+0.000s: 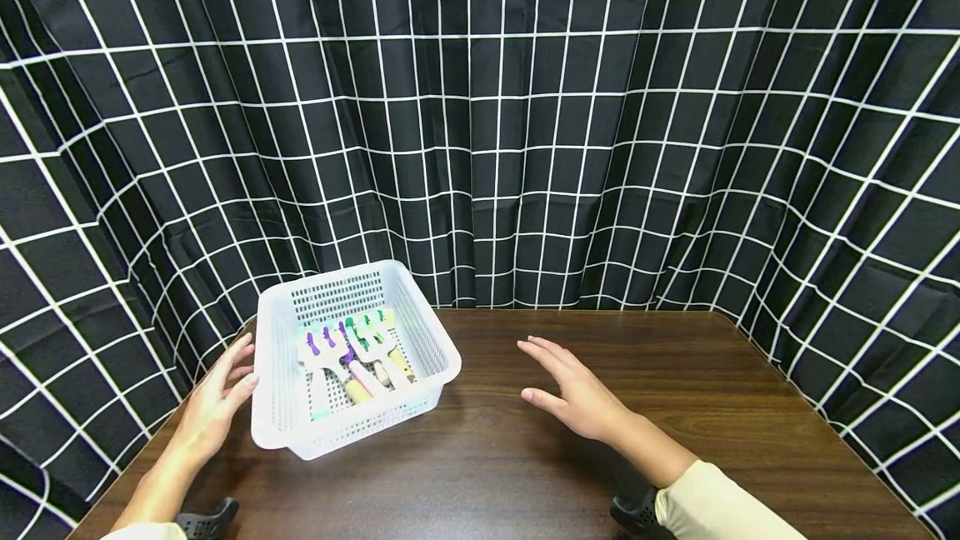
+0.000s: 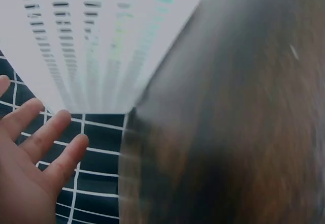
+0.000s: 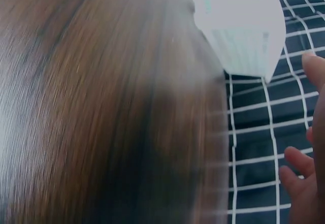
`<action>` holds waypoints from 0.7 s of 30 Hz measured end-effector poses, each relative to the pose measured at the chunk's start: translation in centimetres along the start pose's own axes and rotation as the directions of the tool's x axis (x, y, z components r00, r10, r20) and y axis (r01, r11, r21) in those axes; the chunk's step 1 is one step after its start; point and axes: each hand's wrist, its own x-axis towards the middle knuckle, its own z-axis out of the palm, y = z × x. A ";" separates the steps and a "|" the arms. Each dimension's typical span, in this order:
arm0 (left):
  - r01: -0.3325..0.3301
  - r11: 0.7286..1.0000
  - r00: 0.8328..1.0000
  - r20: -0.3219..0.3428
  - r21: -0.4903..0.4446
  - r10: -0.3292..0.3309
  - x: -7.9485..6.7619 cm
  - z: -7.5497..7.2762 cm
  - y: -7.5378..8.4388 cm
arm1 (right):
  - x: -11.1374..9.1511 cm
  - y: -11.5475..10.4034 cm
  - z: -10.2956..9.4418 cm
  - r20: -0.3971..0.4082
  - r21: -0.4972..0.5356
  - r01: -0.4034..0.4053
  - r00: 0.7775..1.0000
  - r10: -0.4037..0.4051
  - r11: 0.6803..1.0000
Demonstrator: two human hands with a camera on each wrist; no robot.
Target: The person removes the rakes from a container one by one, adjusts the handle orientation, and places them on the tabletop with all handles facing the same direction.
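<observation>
A white plastic basket (image 1: 276,390) with slotted walls stands on the left side of the table. Several small utensils with pale, broad heads (image 1: 322,350) lie inside, with purple and green marks on them and yellow, pink and white handles. Beside the basket's left wall is my left hand (image 1: 206,411), its fingers extended and its thumb right at the rim. In the left wrist view the fingers (image 2: 63,158) spread close to the basket wall. My right hand (image 1: 577,394) is held over the table to the right of the basket, fingers extended, holding nothing.
The dark brown wooden table (image 1: 495,473) spreads in front and to the right. A black curtain with a white grid (image 1: 491,123) hangs behind it and along both sides. Each wrist wears a black strap device (image 1: 637,511).
</observation>
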 end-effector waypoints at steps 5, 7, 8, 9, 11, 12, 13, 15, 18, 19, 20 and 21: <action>0.025 0.997 1.000 0.000 -0.073 -0.025 0.2 0.2 0.4 | 1.0 -1.2 1.1 -0.027 0.100 -0.007 1.000 0.009 0.995; 0.053 0.996 0.999 0.006 -0.078 -0.052 0.1 0.2 0.5 | 1.4 -1.7 1.5 -0.039 0.133 -0.007 0.999 0.013 0.991; 0.070 0.994 0.998 0.009 -0.086 -0.070 0.0 0.2 0.5 | 1.6 -2.0 1.7 -0.044 0.148 -0.009 0.999 0.016 0.989; 0.087 0.992 0.996 0.012 -0.095 -0.087 -0.1 0.3 0.5 | 1.8 -2.3 2.0 -0.049 0.159 -0.009 0.999 0.017 0.987; 0.122 0.986 0.993 0.020 -0.115 -0.120 -0.3 0.4 0.5 | 2.2 -2.8 2.4 -0.063 0.178 -0.001 0.998 0.013 0.984; 0.137 0.982 0.991 0.023 -0.132 -0.135 -0.4 0.5 0.6 | 2.4 -3.0 2.6 -0.073 0.183 0.005 0.997 0.008 0.983; 0.148 0.977 0.989 0.023 -0.153 -0.146 -0.4 0.7 0.7 | 2.5 -3.1 2.8 -0.083 0.186 0.011 0.997 0.005 0.982; 0.162 0.969 0.987 0.020 -0.187 -0.161 -0.4 0.9 1.0 | 2.8 -3.5 3.1 -0.092 0.193 0.015 0.996 0.003 0.981; 0.169 0.959 0.985 0.011 -0.227 -0.172 -0.4 1.2 1.2 | 3.1 -4.1 3.6 -0.102 0.210 0.014 0.995 0.007 0.978; 0.169 0.956 0.985 0.004 -0.239 -0.173 -0.4 1.3 1.1 | 3.3 -4.3 3.7 -0.103 0.217 0.012 0.995 0.010 0.976; 0.169 0.954 0.985 -0.002 -0.249 -0.175 -0.4 1.3 1.1 | 3.4 -4.5 3.9 -0.103 0.227 0.008 0.995 0.015 0.974; 0.168 0.951 0.984 -0.008 -0.258 -0.176 -0.4 1.4 1.1 | 3.6 -4.7 4.0 -0.103 0.237 0.007 0.994 0.018 0.972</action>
